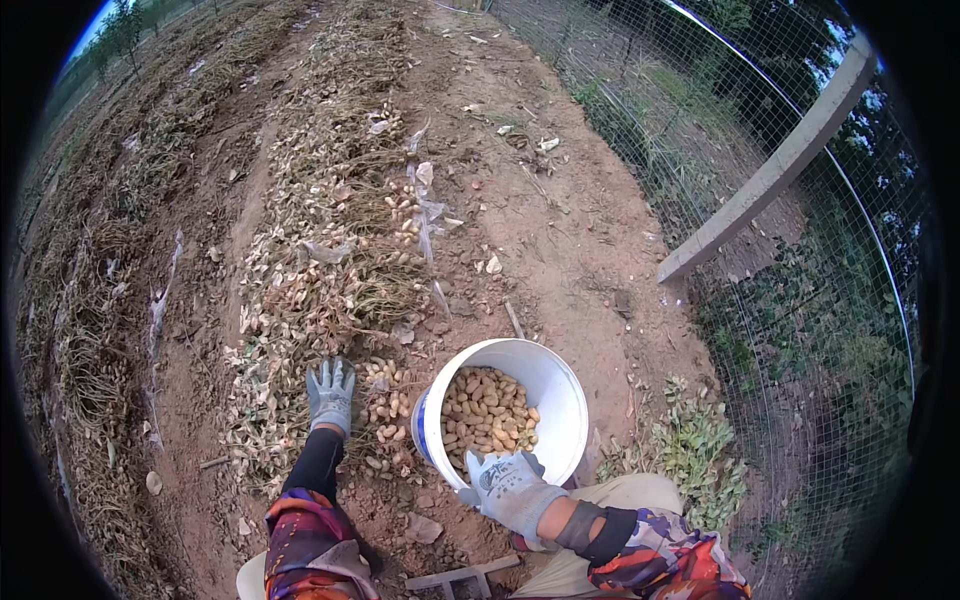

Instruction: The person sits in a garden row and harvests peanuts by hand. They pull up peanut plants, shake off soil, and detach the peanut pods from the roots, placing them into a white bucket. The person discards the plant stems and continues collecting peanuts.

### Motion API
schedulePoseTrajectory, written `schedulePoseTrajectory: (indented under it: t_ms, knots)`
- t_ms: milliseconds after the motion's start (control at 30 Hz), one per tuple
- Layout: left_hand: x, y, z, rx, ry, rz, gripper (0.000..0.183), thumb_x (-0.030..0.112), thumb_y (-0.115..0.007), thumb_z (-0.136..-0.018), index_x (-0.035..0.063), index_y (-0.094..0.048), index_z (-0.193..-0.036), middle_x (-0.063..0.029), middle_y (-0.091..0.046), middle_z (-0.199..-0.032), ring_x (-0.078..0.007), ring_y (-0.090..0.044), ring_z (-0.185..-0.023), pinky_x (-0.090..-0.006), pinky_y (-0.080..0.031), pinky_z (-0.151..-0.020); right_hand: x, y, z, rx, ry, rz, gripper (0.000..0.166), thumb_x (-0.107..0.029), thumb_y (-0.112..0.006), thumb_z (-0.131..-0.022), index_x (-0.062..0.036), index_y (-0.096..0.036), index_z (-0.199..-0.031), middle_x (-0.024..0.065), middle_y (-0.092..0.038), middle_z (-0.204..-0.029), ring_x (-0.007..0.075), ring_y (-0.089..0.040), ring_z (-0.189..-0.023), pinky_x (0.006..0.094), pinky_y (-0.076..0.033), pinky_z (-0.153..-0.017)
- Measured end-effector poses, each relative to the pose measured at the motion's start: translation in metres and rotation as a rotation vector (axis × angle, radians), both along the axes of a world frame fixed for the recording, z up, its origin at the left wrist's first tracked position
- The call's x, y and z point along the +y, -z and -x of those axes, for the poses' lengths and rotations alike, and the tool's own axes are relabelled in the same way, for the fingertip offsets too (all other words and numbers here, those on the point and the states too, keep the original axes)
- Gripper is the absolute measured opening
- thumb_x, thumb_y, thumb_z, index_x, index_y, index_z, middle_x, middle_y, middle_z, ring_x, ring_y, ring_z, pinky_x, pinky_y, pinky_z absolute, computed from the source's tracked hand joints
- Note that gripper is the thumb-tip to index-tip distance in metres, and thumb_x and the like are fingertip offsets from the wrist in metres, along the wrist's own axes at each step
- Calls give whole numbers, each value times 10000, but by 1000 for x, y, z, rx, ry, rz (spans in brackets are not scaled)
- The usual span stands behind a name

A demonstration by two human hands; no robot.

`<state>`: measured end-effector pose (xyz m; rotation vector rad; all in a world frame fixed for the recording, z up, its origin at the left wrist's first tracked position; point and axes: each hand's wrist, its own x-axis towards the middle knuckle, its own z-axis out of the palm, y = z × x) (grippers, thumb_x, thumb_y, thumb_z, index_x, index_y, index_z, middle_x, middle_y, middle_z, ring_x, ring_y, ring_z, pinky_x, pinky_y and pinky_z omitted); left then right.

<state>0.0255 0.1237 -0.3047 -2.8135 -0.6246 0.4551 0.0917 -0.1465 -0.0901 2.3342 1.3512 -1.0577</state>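
Note:
My left hand (331, 393), in a grey work glove, rests with fingers apart on dried peanut plants (292, 330). Just right of it, unshelled peanuts (388, 397) lie bunched at the edge of the row. A white plastic bucket (562, 420) with a blue patch on its side leans towards the row, partly filled with peanuts (487, 409). At the bucket's near rim is my right hand (504, 484), gloved as well, its thumb and fingers bent around the rim; the outer fingertips are partly hidden.
Rows of pulled peanut plants (90, 360) run along the left. A concrete post (772, 172) and a wire mesh fence (817, 315) stand on the right. Leafy green plants (697, 442) lie beside my knee. A wooden piece (461, 576) is on the soil below the bucket.

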Motion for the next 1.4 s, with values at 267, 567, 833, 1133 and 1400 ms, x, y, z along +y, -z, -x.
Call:
schedulePoseTrajectory:
  t_ms: [267,567,833,1133,1400]
  knots:
    - [-3,-21,1,71,-19,64,401,206,-445,-854,189,-466,-1254,-84,-511,-1165,-270,-470,-1107,-424,-347,-908,-13,56,16,203,164,-323,324,-211,-427,-859,-18,-484,-1114,162,-626,-934,338,-621,-840,465,-480,-697]
    - [43,-142,4,76,-706,73,434,396,-627,-728,192,-594,-1110,-52,-573,-1152,-249,-514,-1096,-368,-402,-844,-28,42,21,218,152,-312,271,-266,-458,-868,-23,-509,-976,187,-620,-870,334,-601,-833,430,-456,-726]
    - [68,-111,10,-593,-640,251,645,298,-645,-748,137,-386,-1316,-152,-488,-1241,-312,-478,-1115,-381,-387,-930,-12,55,40,156,78,-417,310,-308,-490,-867,-44,-484,-1029,157,-594,-970,326,-591,-885,419,-463,-760]
    - [8,-16,15,-606,-601,969,468,173,-576,-717,158,-528,-1182,-132,-580,-1145,-305,-544,-1065,-396,-424,-906,-18,87,44,206,106,-625,288,-278,-443,-889,-8,-533,-932,183,-598,-836,347,-592,-786,432,-466,-653]
    - [8,1,13,-797,-585,1154,428,65,-559,-722,124,-570,-1146,-154,-618,-1060,-300,-594,-977,-346,-474,-837,-25,40,28,372,166,-730,230,-223,-469,-876,-11,-556,-892,178,-601,-761,347,-596,-724,432,-453,-621]
